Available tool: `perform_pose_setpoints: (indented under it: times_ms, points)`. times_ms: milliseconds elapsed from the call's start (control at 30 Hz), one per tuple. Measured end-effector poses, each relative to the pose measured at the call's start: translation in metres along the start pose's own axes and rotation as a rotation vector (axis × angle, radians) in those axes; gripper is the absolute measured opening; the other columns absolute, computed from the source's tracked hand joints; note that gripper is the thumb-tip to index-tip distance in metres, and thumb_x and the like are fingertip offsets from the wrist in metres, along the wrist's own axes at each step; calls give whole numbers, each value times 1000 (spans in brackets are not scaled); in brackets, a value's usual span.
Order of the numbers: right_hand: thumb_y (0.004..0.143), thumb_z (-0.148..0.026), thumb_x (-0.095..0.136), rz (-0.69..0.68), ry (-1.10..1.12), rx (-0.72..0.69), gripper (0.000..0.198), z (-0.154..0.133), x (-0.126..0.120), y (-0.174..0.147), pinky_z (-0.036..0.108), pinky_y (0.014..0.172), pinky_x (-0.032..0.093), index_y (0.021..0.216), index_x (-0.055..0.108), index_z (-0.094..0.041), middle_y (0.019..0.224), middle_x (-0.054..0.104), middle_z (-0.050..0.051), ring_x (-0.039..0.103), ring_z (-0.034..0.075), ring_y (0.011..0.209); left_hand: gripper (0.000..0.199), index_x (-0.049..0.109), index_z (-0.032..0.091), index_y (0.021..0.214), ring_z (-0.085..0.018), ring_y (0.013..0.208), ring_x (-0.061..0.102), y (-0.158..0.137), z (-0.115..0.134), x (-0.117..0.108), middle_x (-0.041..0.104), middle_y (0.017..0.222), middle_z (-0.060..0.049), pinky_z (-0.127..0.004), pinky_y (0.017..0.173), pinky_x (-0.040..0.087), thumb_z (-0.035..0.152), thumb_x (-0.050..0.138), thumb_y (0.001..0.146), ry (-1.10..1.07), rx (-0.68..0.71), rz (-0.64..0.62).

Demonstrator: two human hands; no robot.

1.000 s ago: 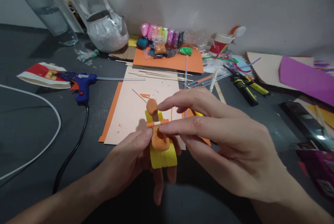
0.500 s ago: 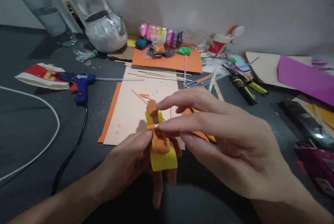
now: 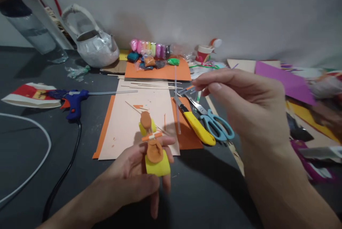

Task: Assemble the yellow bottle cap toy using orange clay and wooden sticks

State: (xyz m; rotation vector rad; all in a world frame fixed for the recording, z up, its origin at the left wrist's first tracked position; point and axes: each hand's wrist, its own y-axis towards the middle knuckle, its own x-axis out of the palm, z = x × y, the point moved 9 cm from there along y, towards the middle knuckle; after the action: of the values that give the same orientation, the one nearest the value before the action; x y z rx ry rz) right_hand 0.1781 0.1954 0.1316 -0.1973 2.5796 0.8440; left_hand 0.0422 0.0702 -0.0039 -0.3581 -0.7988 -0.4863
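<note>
Presently, my left hand (image 3: 128,183) holds the clay model (image 3: 155,153) at seven o'clock of my view, thumb against its yellow strip (image 3: 157,168), fingers loosely spread beneath. Round lump (image 3: 145,119), crossbar (image 3: 151,136) and lower clay look assembled; what remains undone, unclear. Right hand (image 3: 251,104) at three o'clock, fingertips nearly together; whether pinching anything, cannot tell. Yellow knife (image 3: 199,127) lies at four.

The left hand (image 3: 130,173) and right hand (image 3: 253,109) were bare, with slender fingers (image 3: 154,204). The left forearm (image 3: 82,198) and right forearm (image 3: 285,175) were uncovered too, and the right thumbnail (image 3: 216,86) looked short.
</note>
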Motion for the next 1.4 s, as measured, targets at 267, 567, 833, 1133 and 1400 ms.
perform_pose_setpoints:
  times_ms: [267,567,833,1133,1400]
  points:
    - [97,-23,55,-208,-607,137,20,59,-3,-28,32,69,54,97,75,-17,92,78,7,71,19,80,25,53,24,113,-8,59,57,-6,6,-15,59,94,1,-20,48,54,23,67,92,291,23,383]
    - [88,-30,70,-538,-946,120,15,89,40,-62,38,73,45,86,70,-15,83,73,14,63,30,87,26,63,21,114,-10,59,60,2,9,-21,62,92,-2,-20,45,55,35,64,92,186,14,266]
    - [92,-23,54,-363,-833,115,22,77,25,-57,34,57,36,102,72,-13,82,72,11,59,23,63,23,68,21,111,-10,63,61,-3,5,-17,63,93,-1,-20,52,56,36,60,96,205,-57,274]
    - [98,-22,60,-322,-259,-151,34,6,11,-64,28,67,51,130,67,-31,100,73,1,67,16,79,28,64,23,120,-9,62,58,-6,5,-13,60,88,0,-20,55,54,43,60,100,243,-31,217]
    - [99,-16,59,-520,-248,-355,29,-16,14,-70,24,63,56,125,66,-26,103,74,6,73,15,84,33,61,20,118,-7,57,53,-8,1,-13,57,77,2,-18,54,52,48,60,100,253,-75,236]
